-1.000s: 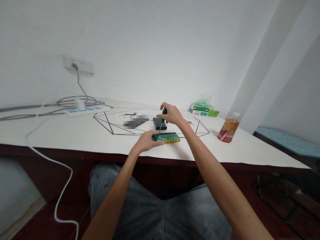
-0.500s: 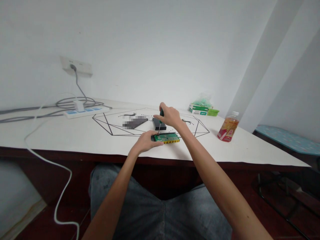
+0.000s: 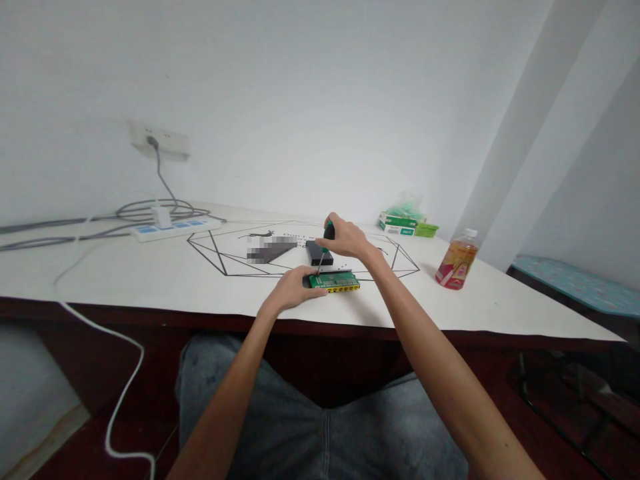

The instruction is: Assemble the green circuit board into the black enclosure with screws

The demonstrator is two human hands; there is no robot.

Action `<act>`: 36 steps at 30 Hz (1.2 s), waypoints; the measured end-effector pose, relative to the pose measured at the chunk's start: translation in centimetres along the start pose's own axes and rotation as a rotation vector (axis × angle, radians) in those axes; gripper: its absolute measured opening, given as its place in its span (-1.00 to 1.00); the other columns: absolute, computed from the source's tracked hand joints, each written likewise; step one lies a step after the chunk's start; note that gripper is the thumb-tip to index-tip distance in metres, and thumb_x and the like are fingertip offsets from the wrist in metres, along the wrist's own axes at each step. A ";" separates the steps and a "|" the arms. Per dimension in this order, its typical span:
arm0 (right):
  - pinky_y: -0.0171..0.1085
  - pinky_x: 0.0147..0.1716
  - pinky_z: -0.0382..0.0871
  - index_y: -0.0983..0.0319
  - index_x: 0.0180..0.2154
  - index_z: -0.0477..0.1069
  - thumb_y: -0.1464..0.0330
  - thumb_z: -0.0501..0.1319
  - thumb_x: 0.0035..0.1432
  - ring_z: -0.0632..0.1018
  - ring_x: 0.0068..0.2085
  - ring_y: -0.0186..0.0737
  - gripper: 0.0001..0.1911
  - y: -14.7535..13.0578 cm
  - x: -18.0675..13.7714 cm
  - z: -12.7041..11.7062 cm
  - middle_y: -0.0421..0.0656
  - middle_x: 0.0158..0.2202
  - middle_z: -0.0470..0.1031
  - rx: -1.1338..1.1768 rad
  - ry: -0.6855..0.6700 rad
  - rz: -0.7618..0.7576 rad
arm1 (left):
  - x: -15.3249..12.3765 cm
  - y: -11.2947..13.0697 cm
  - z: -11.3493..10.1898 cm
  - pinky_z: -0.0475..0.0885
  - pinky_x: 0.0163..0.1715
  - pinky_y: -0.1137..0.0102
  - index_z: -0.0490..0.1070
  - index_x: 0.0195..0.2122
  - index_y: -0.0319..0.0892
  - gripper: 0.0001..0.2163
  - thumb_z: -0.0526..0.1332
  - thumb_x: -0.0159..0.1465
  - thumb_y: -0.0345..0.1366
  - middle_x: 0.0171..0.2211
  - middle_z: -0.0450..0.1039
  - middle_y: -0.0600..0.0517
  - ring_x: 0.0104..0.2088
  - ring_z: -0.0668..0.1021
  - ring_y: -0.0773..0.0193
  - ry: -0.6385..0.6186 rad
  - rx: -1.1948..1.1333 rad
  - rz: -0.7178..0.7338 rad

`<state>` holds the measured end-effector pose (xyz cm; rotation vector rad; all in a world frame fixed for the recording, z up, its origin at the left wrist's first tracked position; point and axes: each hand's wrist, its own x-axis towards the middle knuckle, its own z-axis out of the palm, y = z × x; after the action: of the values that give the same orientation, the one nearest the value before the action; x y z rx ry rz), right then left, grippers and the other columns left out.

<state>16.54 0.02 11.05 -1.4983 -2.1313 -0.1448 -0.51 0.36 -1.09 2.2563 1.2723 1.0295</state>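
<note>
At the frame's centre, just in from the table's near edge, the left hand (image 3: 293, 289) clasps the left end of a green circuit board (image 3: 337, 281) with a yellow near side. Above it, the right hand (image 3: 346, 239) grips a tilted screwdriver (image 3: 329, 231), its shaft reaching down to the board's left part. A bottle (image 3: 457, 260) stands at the right. Just beyond the board lies a black box (image 3: 318, 253); farther, at centre left, a power strip (image 3: 175, 229).

Case (image 3: 320, 254) behind circuit board (image 3: 336, 281), bottle (image 3: 457, 260) right
</note>
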 end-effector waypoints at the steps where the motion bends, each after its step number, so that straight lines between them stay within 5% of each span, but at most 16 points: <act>1: -0.27 -0.44 0.34 0.19 -0.16 0.27 0.28 0.25 0.09 0.53 -0.39 -0.16 -0.71 0.0 0.0 -0.1 -0.17 -0.41 0.50 0.078 -0.032 -0.005 | 0.0 0.0 0.0 0.41 0.00 0.24 0.55 -0.01 -0.17 -0.40 0.38 -0.01 0.09 -0.04 0.57 -0.07 -0.02 0.55 -0.04 -0.002 0.001 0.001; 5: -0.40 -0.65 0.28 0.19 -0.28 0.25 0.44 0.25 0.00 0.48 -0.60 -0.31 -0.77 0.6 -0.1 -0.2 -0.28 -0.55 0.42 0.454 -0.043 -0.022 | 0.0 0.2 -0.3 0.41 0.02 0.22 0.52 0.04 -0.17 -0.36 0.39 -0.03 0.08 -0.01 0.56 -0.09 0.01 0.54 -0.06 -0.007 0.012 -0.023; 10: -0.42 -0.74 0.31 0.18 -0.34 0.20 0.40 0.24 -0.04 0.53 -0.61 -0.25 -0.77 3.1 -0.7 1.7 -0.32 -0.59 0.38 0.741 0.279 0.124 | -0.2 1.0 -0.8 0.40 0.05 0.20 0.34 0.24 -0.20 -0.12 0.45 -0.11 0.04 0.00 0.55 -0.10 0.00 0.55 -0.05 -0.002 -0.016 -0.048; 16: -0.36 -0.69 0.39 0.16 -0.32 0.21 0.32 0.21 -0.04 0.55 -0.60 -0.22 -0.78 5.8 -2.9 5.9 -0.34 -0.57 0.38 0.817 0.580 0.266 | -0.4 1.3 -1.0 0.38 0.08 0.20 0.29 0.27 -0.26 -0.07 0.47 -0.13 0.00 0.01 0.54 -0.13 0.02 0.54 -0.06 -0.008 -0.040 -0.069; 24: -0.29 -0.45 0.39 0.15 -0.32 0.24 0.30 0.18 -0.03 0.49 -0.59 -0.27 -0.82 5.9 -3.9 8.4 -0.35 -0.59 0.35 0.616 0.670 0.244 | -0.3 0.8 -0.7 0.39 0.09 0.21 0.32 0.25 -0.28 -0.11 0.47 -0.10 0.00 0.03 0.53 -0.14 0.03 0.54 -0.04 -0.030 -0.081 -0.074; 36: -0.30 -0.47 0.38 0.15 -0.33 0.25 0.29 0.18 -0.04 0.49 -0.58 -0.26 -0.82 5.7 -4.0 8.3 -0.35 -0.60 0.36 0.647 0.657 0.249 | -0.3 0.9 -0.8 0.40 0.08 0.19 0.37 0.22 -0.22 -0.21 0.45 -0.06 -0.09 0.03 0.54 -0.13 0.01 0.55 -0.01 -0.010 -0.117 -0.034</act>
<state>19.71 1.92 0.90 -1.1029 -1.2818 0.1226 -0.68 -0.40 -0.18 2.1425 1.2101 1.0511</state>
